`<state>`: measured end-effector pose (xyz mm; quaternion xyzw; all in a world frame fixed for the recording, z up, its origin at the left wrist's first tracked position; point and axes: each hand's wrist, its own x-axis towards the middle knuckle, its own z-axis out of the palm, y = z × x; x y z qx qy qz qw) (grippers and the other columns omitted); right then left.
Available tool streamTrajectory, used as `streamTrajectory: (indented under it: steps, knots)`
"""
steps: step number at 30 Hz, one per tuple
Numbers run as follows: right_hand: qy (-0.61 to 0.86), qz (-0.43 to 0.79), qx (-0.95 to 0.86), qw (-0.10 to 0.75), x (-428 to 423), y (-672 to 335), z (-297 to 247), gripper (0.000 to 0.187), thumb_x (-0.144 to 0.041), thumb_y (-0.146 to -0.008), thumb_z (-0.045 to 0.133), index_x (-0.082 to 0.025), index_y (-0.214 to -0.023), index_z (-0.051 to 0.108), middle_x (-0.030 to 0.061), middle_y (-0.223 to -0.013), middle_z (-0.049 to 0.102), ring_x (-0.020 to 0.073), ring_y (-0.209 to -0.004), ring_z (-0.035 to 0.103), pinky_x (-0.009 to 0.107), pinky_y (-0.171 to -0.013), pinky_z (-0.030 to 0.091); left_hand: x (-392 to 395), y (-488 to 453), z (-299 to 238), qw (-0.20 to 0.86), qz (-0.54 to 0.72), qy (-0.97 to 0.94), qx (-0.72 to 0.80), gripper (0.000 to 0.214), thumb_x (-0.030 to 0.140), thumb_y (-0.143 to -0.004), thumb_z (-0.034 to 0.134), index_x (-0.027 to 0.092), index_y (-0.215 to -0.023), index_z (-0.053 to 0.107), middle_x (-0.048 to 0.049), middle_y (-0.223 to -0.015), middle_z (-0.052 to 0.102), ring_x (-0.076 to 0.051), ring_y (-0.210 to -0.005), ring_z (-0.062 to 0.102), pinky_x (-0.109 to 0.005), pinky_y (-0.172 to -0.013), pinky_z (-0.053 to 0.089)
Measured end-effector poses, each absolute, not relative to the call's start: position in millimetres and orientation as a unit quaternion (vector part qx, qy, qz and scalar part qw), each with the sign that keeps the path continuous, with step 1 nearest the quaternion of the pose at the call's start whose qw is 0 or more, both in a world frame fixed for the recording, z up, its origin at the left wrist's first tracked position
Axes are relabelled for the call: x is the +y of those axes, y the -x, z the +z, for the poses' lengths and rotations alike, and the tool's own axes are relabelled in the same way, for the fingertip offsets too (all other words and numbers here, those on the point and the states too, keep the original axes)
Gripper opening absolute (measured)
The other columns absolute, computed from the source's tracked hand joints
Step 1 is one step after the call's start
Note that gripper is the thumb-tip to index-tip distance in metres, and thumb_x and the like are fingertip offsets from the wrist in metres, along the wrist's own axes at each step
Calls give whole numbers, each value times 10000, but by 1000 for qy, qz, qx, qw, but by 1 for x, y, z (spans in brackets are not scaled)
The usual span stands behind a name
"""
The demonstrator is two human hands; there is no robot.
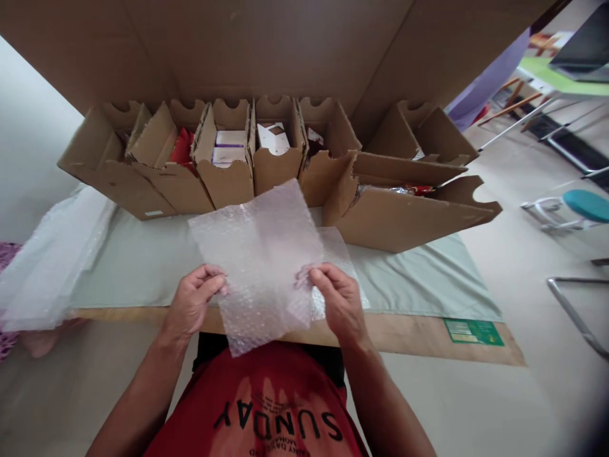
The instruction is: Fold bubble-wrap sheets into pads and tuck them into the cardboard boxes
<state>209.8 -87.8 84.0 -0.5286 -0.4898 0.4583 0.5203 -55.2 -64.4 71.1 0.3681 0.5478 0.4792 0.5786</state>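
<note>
A clear sheet of bubble wrap [261, 260] is stretched between my two hands, above the table's front edge and close to my body. My left hand [195, 298] pinches its left side between thumb and fingers. On the opposite side, my right hand [337, 298] grips the sheet the same way, with the fingertips behind the film. Another piece of bubble wrap [339, 254] lies on the cloth, partly covered by the held sheet and my right hand.
Several cardboard bins [223, 181] holding small boxes and packets line the table's back. One bin [404, 219] lies sideways at the right. More bubble wrap sheets [61, 254] are piled at the left. A tall cardboard panel [266, 51] stands behind. A teal stool [587, 205] is at far right.
</note>
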Motion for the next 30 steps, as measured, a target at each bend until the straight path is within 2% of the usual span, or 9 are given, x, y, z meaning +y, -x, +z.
streamTrajectory:
  steps: [4,8,12,18,20,23,25,28,30]
  knots:
    - [631,386,-469,482,-93,-269,58,302,-482,-891,658,-200,-794,706,-7,-680,596,143,-644,521,270,-630,430,-61,18,66,602,323,-467,561,276,434,-679,726,167,-732,680,9,-579,650,-109,-509,536,-235,-534,446]
    - [706,319,-495,395,-91,-301,36,336,-506,-850,596,-191,-804,704,17,-668,628,171,-631,546,294,-614,418,-49,-17,45,570,227,-536,580,278,455,-719,605,183,-734,660,-7,-596,671,-122,-483,530,-230,-469,394]
    - [771,222,-502,324,-89,-308,31,401,-534,-827,524,-197,-872,736,85,-826,742,227,-720,634,346,-702,451,-38,-25,32,522,211,-575,593,247,437,-739,585,199,-706,641,-11,-587,672,-148,-535,594,-248,-537,450]
    - [756,193,-522,344,-82,-313,40,627,-682,-904,401,-168,-970,753,151,-1040,760,273,-879,665,403,-845,484,-34,-15,26,474,183,-612,606,254,450,-774,575,211,-774,664,4,-578,666,-157,-516,593,-254,-536,439]
    - [755,192,-534,329,-72,-314,39,658,-707,-900,418,-153,-1025,751,162,-1086,752,290,-926,663,413,-866,479,-33,-17,25,451,171,-626,613,237,422,-799,549,214,-796,664,8,-586,666,-147,-504,579,-249,-540,430]
    - [772,187,-546,268,-55,-312,35,571,-632,-839,573,-145,-1084,741,146,-1022,750,285,-888,653,371,-781,463,-29,-22,27,434,161,-633,620,183,367,-808,548,218,-776,651,15,-566,649,-136,-480,547,-241,-532,399]
    - [778,195,-548,237,-45,-309,32,460,-526,-790,647,-161,-1054,741,107,-895,738,253,-805,635,328,-697,422,-27,-25,31,427,154,-638,621,165,342,-811,549,221,-749,643,15,-558,644,-136,-477,541,-241,-531,383]
    - [760,237,-548,256,-39,-306,28,294,-460,-771,638,-193,-863,719,42,-695,661,197,-653,567,298,-610,359,-28,-22,36,424,149,-643,620,162,324,-807,550,223,-723,645,8,-564,648,-144,-491,553,-245,-533,373]
    - [733,263,-556,290,-39,-303,28,265,-463,-758,625,-201,-743,664,31,-670,633,178,-624,539,293,-602,364,-31,-16,39,424,148,-644,619,156,322,-796,555,225,-725,654,5,-569,650,-152,-507,564,-247,-535,373]
